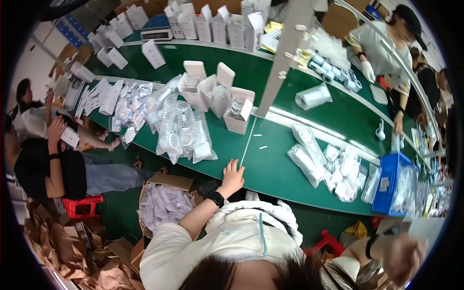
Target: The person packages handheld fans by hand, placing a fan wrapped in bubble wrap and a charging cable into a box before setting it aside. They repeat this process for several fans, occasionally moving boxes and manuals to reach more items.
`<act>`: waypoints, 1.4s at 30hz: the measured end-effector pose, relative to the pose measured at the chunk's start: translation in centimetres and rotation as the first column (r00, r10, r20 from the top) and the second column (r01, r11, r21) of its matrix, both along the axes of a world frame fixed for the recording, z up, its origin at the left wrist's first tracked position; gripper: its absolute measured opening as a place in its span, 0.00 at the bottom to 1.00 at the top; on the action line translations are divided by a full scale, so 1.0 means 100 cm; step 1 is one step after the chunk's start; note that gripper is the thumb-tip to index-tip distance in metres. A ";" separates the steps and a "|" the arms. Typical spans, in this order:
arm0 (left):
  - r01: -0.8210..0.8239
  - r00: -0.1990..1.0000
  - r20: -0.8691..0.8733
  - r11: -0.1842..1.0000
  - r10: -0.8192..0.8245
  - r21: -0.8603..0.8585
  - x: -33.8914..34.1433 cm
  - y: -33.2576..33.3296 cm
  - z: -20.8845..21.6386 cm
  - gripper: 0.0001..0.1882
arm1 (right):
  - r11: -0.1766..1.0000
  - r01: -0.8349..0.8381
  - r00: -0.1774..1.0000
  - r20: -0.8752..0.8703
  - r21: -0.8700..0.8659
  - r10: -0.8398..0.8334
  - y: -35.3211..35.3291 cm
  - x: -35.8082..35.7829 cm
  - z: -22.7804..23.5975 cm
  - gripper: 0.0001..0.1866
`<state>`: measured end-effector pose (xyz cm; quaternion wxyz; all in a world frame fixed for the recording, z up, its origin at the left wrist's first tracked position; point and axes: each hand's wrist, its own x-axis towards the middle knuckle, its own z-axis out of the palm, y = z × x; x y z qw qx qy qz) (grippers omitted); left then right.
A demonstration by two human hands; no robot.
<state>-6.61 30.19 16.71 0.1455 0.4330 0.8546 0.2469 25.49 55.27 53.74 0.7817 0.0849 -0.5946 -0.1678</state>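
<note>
My left hand (pixel 233 176) rests at the near edge of the green table (pixel 261 166), fingers spread and holding nothing. Ahead of it stand three white boxes with raised lids; the nearest, a white box (pixel 238 118), has a pale item inside. To the left of that hand lie clear bubble-wrap pouches (pixel 183 133) with white ring-shaped items in them. Off the table at the lower right, my right hand (pixel 405 258) is raised and smeared by motion, so its fingers cannot be made out. Small white slips (pixel 263 147) lie between the boxes and more bubble-wrapped packs (pixel 308 154).
At the right end stands a blue bin (pixel 392 183) of clear bags, beside small white packets (pixel 345 174). A metal post (pixel 280 63) rises mid-table. Upright white boxes (pixel 208 24) line the back. Co-workers sit left and right. A carton of packets (pixel 166 203) stands below my left arm.
</note>
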 end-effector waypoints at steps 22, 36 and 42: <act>-0.915 0.099 -0.040 0.107 0.994 0.389 -0.088 -0.065 0.044 0.44 | 0.645 0.761 -0.262 0.872 -0.077 0.414 0.034 -0.205 -0.335 0.50; -0.956 0.271 0.319 0.294 0.908 -0.024 -0.241 -0.184 0.049 0.43 | 0.134 0.463 -0.147 0.073 -0.876 0.986 -0.146 -0.334 -0.308 0.37; -0.896 0.347 0.748 0.436 0.565 0.086 -0.214 -0.150 0.051 0.41 | 0.007 0.789 0.001 0.012 -0.615 1.000 -0.208 -0.452 -0.353 0.54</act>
